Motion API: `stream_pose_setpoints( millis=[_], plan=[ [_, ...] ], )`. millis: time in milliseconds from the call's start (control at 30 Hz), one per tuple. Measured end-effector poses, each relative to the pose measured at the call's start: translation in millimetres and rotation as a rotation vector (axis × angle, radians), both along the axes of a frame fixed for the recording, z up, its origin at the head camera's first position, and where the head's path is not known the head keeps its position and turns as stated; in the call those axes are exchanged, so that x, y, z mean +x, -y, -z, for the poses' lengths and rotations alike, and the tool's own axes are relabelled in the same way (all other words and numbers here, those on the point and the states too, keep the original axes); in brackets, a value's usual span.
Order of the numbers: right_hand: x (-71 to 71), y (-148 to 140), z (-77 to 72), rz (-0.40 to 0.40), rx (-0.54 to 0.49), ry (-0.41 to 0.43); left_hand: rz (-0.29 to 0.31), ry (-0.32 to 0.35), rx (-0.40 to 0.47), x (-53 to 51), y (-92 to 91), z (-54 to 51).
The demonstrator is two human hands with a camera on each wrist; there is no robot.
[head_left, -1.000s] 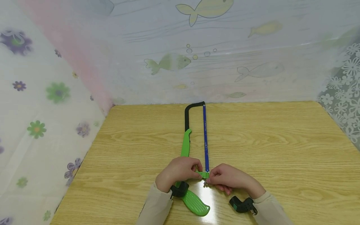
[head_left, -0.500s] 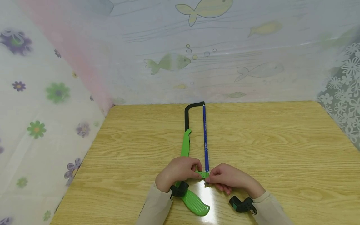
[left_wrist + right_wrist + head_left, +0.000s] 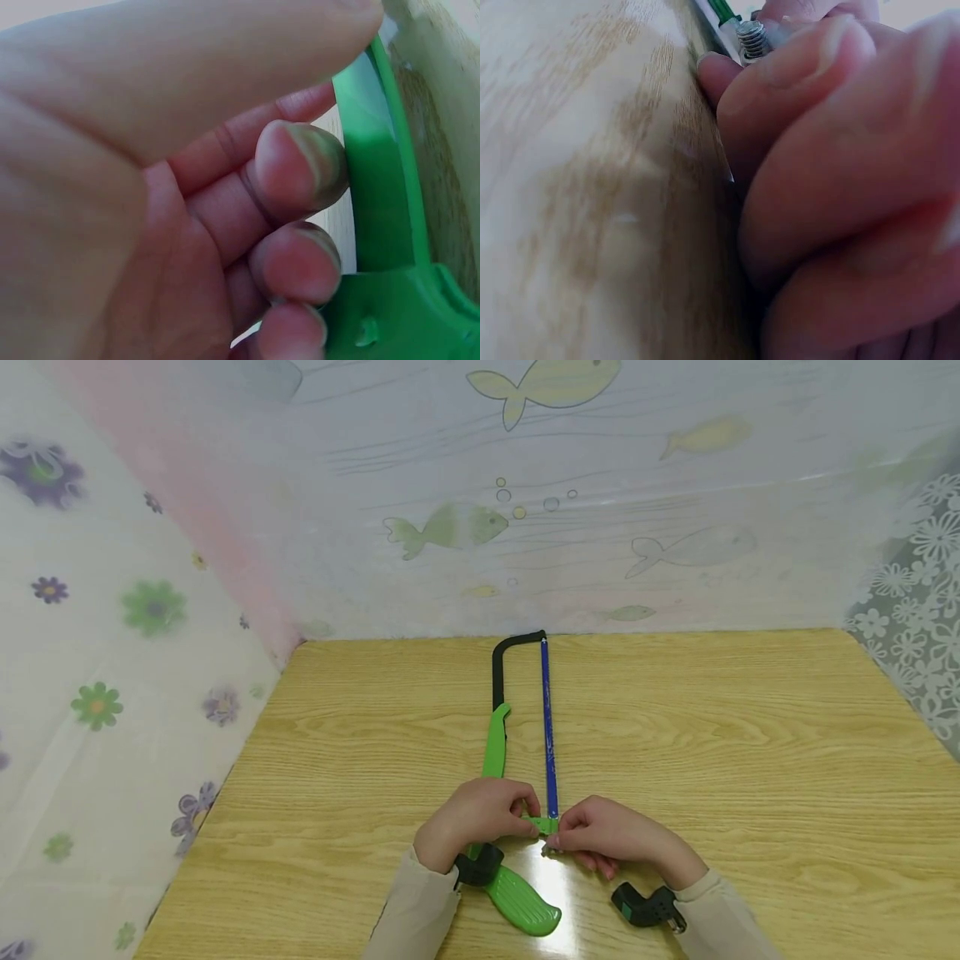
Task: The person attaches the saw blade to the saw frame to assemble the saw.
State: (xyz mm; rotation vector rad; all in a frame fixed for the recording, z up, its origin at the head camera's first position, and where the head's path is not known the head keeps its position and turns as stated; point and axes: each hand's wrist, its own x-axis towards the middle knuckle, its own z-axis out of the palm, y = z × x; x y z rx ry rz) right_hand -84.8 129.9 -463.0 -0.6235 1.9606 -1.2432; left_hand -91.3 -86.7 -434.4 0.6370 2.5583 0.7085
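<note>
Silver fastener (image 3: 548,850) turned on green hacksaw (image 3: 496,745) (blue-bladed).

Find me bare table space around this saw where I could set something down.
Two wide bare patches on the table: right of the blue blade and right hand, and from the saw frame and left hand across to the flowered sheet. A slim strip lies between blade and frame. It's crowded at the green bracket and threaded screw, where both hands work.

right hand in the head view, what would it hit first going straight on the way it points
Probably the green bracket, with the left hand just beyond; whether the right hand touches the bracket is unclear.
</note>
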Motion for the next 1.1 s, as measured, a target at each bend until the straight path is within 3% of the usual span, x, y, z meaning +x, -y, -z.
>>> stream_pose_setpoints(
  millis=[1100],
  plan=[
    [-0.4,-0.2,-2.0,0.023,-0.009,0.019,0.004,0.007,-0.004,-0.5,0.2,-1.3]
  ],
)
